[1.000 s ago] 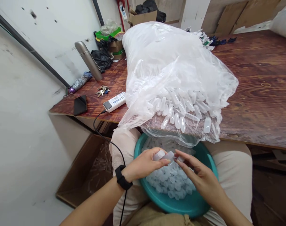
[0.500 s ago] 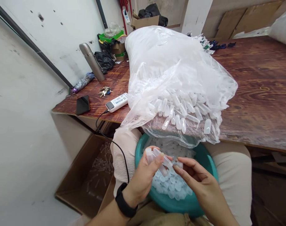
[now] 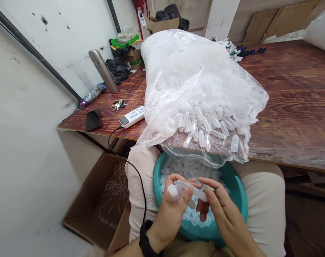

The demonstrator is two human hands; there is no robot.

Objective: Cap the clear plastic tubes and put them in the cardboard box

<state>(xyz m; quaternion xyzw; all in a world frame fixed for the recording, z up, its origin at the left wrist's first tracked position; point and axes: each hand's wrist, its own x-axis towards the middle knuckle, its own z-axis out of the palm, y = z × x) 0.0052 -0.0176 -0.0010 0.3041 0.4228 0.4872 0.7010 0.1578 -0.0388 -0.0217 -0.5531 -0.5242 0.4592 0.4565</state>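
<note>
My left hand [image 3: 170, 210] wears a black wristband and is closed round a few milky, translucent plastic pieces. One short, tube-like piece [image 3: 173, 192] sticks out beside the thumb. Between both hands lies a longer plastic piece [image 3: 194, 191], its right end pinched by the thumb and fingers of my right hand [image 3: 226, 210]. Both hands are over a teal basin [image 3: 233, 178] in my lap. The basin holds many loose translucent pieces [image 3: 189, 166], partly hidden by my hands.
A big clear plastic bag [image 3: 194, 64] spills similar pieces [image 3: 202, 125] at the edge of the wooden table [image 3: 290, 107]. To its left are a white device [image 3: 132, 117] with a black cable, a phone [image 3: 93, 120], keys [image 3: 118, 104] and a flask [image 3: 103, 71]. A cardboard box [image 3: 95, 203] stands below.
The long piece between my hands has turned flatter, and my right fingers have moved onto its right end. My left hand has shifted slightly right and down.
</note>
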